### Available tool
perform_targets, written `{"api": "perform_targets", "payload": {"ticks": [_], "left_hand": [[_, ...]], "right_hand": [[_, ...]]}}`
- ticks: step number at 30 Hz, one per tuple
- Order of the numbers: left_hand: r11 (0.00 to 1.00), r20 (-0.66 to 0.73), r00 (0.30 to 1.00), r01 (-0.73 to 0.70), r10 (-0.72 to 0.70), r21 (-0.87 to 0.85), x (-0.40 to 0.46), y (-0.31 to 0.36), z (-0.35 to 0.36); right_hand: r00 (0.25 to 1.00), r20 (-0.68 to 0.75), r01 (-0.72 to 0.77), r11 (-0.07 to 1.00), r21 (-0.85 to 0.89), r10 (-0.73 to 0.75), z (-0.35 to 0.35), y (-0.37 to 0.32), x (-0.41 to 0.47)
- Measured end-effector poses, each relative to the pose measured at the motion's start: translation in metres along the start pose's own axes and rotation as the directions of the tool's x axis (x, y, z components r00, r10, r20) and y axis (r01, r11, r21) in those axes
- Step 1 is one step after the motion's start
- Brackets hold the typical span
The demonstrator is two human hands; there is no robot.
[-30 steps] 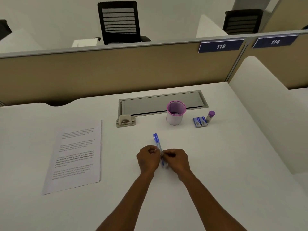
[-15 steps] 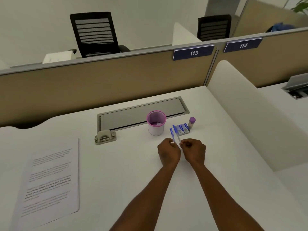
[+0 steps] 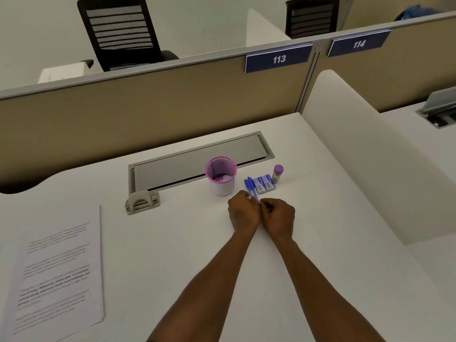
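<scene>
Two blue pens (image 3: 250, 187) stick up side by side from between my two hands, over the white desk (image 3: 172, 243). My left hand (image 3: 243, 212) and my right hand (image 3: 278, 214) are pressed together, fingers curled around the pens' lower ends, which are hidden. Just beyond the left hand stands a pink mesh pen cup (image 3: 221, 175) with small white bits at its bottom. The pen tips point toward a small blue box (image 3: 265, 183).
A purple-capped glue stick (image 3: 277, 172) stands right of the box. A grey hole punch (image 3: 142, 202) sits at the cable tray (image 3: 197, 161). A printed sheet (image 3: 56, 272) lies at the left. Beige partitions (image 3: 148, 107) close the back; a white divider (image 3: 357, 149) rises on the right.
Both hands carried the pens forward and to the right, from the desk's middle to beside the pen cup. The pens spread apart briefly, then came together again.
</scene>
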State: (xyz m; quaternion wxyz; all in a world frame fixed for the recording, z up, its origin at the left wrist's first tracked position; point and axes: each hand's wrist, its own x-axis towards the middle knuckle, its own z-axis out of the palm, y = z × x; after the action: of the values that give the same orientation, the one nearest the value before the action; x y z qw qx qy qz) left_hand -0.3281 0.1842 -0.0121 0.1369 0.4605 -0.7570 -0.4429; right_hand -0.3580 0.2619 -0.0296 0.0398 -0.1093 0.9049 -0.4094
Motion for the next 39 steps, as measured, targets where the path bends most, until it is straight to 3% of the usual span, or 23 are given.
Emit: {"api": "perform_targets", "payload": {"ticks": [7,17,31,34,37,39], "left_hand": [[1.000,-0.024,0.999,-0.031,0.031,-0.002,0.000,-0.005,0.002],[0.996,0.097,0.992,-0.085,0.087,-0.018,0.004,-0.015,0.001],[0.995,0.166,0.981,-0.092,0.098,-0.045,0.007,-0.019,-0.002],[0.993,0.154,0.982,-0.108,0.112,-0.037,0.007,-0.020,-0.002],[0.987,0.161,0.974,-0.160,0.159,-0.011,0.006,-0.020,-0.002],[0.987,0.187,0.969,-0.162,0.161,-0.011,0.005,-0.020,-0.002]], "right_hand": [[0.999,0.027,0.037,0.995,0.089,-0.040,0.002,0.011,-0.011],[0.997,0.045,0.063,0.994,0.088,-0.067,0.004,0.010,-0.012],[0.997,-0.007,0.075,0.990,0.117,-0.074,0.006,0.013,-0.014],[0.992,-0.101,0.089,0.986,0.140,-0.075,0.003,0.012,-0.015],[0.965,-0.257,0.003,0.975,0.222,0.056,-0.007,0.011,-0.003],[0.953,-0.260,-0.083,0.958,0.275,0.157,-0.013,0.011,0.013]]}}
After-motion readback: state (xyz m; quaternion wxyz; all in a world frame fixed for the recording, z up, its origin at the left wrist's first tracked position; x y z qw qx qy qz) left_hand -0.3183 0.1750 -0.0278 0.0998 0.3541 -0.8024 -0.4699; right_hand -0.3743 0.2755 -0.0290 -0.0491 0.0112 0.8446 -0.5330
